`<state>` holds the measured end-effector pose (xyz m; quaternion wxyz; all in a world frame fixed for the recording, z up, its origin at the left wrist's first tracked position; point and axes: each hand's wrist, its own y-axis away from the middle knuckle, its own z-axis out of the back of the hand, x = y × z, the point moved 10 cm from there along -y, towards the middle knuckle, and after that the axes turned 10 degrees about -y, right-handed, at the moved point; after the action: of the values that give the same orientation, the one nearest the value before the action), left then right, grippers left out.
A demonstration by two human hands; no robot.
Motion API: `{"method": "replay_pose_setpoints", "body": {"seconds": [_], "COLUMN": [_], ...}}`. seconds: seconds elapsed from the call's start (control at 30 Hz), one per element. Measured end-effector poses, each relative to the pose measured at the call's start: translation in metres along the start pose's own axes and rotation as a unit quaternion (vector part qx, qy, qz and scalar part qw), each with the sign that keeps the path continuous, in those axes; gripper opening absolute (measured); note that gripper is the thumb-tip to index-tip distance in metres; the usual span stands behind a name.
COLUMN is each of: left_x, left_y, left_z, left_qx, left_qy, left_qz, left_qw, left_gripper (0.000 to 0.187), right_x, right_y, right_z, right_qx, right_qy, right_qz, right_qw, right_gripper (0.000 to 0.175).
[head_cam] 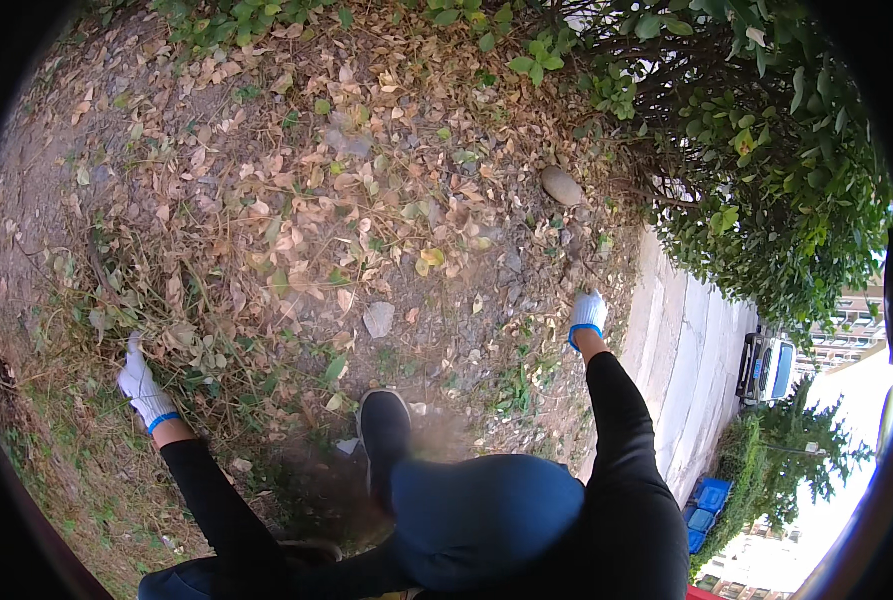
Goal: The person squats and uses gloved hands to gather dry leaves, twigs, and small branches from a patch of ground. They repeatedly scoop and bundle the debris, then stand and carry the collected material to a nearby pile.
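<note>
My left hand (145,382), in a white knitted glove with a blue cuff, is at the edge of a heap of pulled weeds and dry stems (199,352) on the left. Its fingers point into the heap; whether they grip any stems is hard to tell. On the right, my right hand (590,311), in a matching glove, is low over the soil near the concrete edge. Its fingers are mostly hidden behind the back of the glove. Between the hands lie dry leaves (289,232) and a flat grey stone (379,319).
A rounded stone (561,186) lies beyond my right hand, near a leafy green hedge (754,165). Concrete paving (686,345) runs along the right, with a parked vehicle (766,369) and blue bins (709,506) farther off. My dark shoe (385,431) stands on the soil.
</note>
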<state>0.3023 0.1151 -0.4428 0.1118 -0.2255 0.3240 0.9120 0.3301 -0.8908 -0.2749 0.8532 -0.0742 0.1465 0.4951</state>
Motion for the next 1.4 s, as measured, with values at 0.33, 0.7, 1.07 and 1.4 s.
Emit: {"method": "replay_pose_setpoints", "body": {"seconds": [0.33,0.7,1.07,1.4], "left_x": [0.001,-0.022,-0.021,-0.029], "left_y": [-0.01,0.031,0.031,0.034], "left_z": [-0.002,0.006,0.008,0.011], "left_qx": [0.0,-0.007,-0.012,0.019], "left_qy": [0.016,0.107,0.126,0.099], "left_qz": [-0.012,-0.024,-0.03,-0.018], "left_qw": [1.0,0.994,0.992,0.995], "left_gripper": [0.097,0.093,0.089,0.078], "right_x": [-0.051,-0.063,-0.049,-0.076], "right_y": [0.007,0.052,-0.014,-0.08], "right_z": [-0.046,-0.018,-0.048,-0.078], "right_qx": [-0.035,-0.007,0.094,0.077], "right_qy": [-0.177,-0.347,-0.424,-0.612], "right_qz": [-0.043,-0.16,-0.195,-0.411], "right_qw": [0.983,0.924,0.879,0.672], "right_gripper": [0.03,0.016,0.052,0.044]}}
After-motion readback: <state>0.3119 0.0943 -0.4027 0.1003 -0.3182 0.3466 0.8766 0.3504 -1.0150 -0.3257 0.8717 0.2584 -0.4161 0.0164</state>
